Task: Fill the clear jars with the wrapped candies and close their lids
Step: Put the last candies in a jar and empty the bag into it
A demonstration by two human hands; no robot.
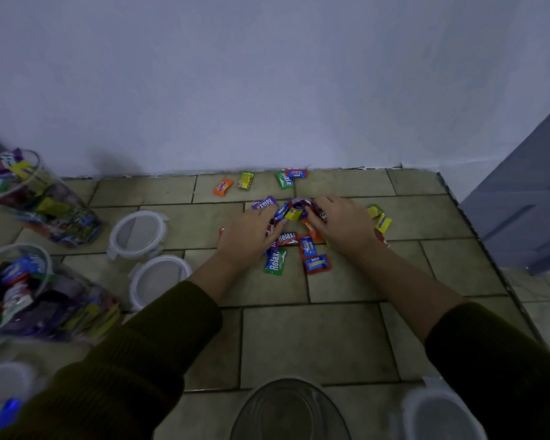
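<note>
Reaching forward, palms down, both hands — left (251,236), right (340,223) — fingers curled round one heap of wrapped candies (294,212).

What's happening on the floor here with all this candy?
A person's left hand and right hand are gathering wrapped candies into a heap on the tiled floor. At the left, the far filled jar and near filled jar sit lidless, the far lid and near lid lying beside them. An empty jar waits nearest the person.
</note>
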